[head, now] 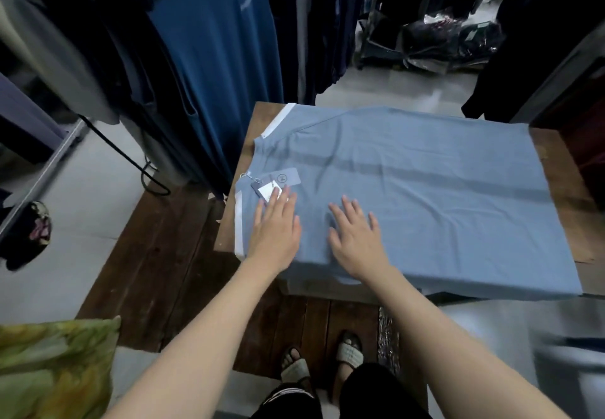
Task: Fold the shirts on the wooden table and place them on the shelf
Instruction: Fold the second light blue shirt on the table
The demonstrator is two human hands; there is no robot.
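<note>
A light blue shirt [425, 189] lies spread flat across the wooden worktop [568, 196], covering nearly all of it, and both hands rest on its near left part. The left hand [276, 232] lies palm down with its fingers [288, 204] straight and slightly spread, pressing the cloth and gripping nothing. The right hand [358, 238] lies just beside it, with a narrow strip of fabric between them. Its fingers [349, 210] are likewise straight, fanned out and flat on the shirt, with nothing held. Right at the tips of the left fingers lie the paper tags [278, 183]: a white one touching or all but touching the fingertips, and a pale blue one just beyond it, with a thin string trailing off to the left. On the outer side of the left fingers a white trim band [239, 222] runs along the shirt's edge at the worktop's left end. Beyond and to the right of the right fingers the shirt's body stretches away, lightly creased, as far as the right end, where bare wood shows. Well beyond both sets of fingers, past the worktop's far edge, dark blue garments [222, 42] hang. Below the wrists the person's sandalled feet [350, 350] stand on a dark plank floor panel [157, 255], and a green-yellow cloth [49, 363] lies far to the left of the left forearm.
</note>
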